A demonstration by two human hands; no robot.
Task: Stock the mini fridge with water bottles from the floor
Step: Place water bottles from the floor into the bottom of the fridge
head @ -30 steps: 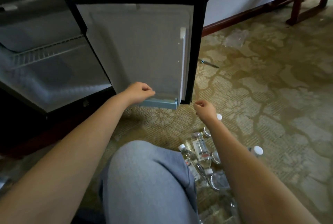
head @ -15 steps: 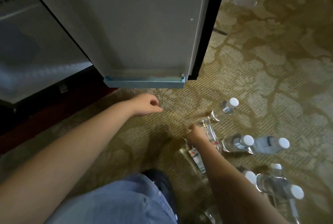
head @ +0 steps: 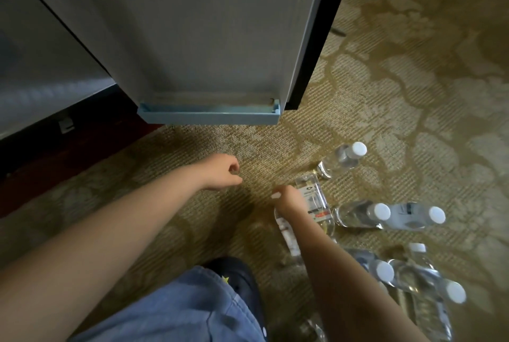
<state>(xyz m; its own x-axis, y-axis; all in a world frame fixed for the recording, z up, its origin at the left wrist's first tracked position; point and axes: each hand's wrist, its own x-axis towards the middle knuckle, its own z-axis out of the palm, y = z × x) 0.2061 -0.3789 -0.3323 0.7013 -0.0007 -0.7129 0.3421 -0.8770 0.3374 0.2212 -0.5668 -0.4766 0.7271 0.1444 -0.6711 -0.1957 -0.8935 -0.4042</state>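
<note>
My right grip (head: 289, 202) has dropped from the fridge door (head: 206, 39) to the carpet (head: 413, 99) and now curls round a lying water bottle (head: 314, 195). My left grip (head: 223, 172) hangs loosely curled, empty. Lifting comes next, I judge.

Gold patterned carpet (head: 413, 110), bottles all over
Clear white-capped water bottles (head: 358, 213) sit in a loose bunch, well apart from the carpet's left edge.
</note>
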